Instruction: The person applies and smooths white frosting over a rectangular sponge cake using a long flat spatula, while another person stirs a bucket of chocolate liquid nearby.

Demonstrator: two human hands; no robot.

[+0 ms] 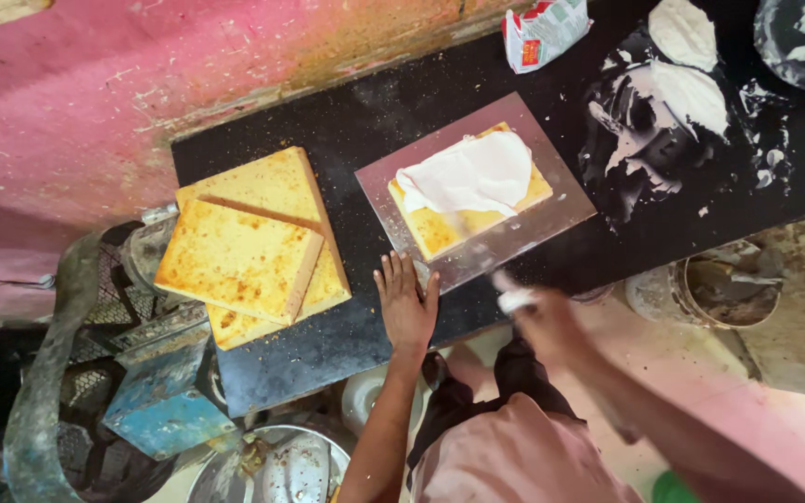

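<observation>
White cream half-covers the square yellow sponge cake (472,200) on its silver board (561,186).
My left hand (405,303) lies flat, fingers spread, on the black bench (328,121) touching the board; my blurred right hand (544,321) grips a spatula (507,291).

Two bare hands at the near edge of the tabletop (347,121)
Left hand (405,303) flat, fingers spread, palm down on it; right hand (540,321) blurred, raised just off that edge, forearm bent
</observation>
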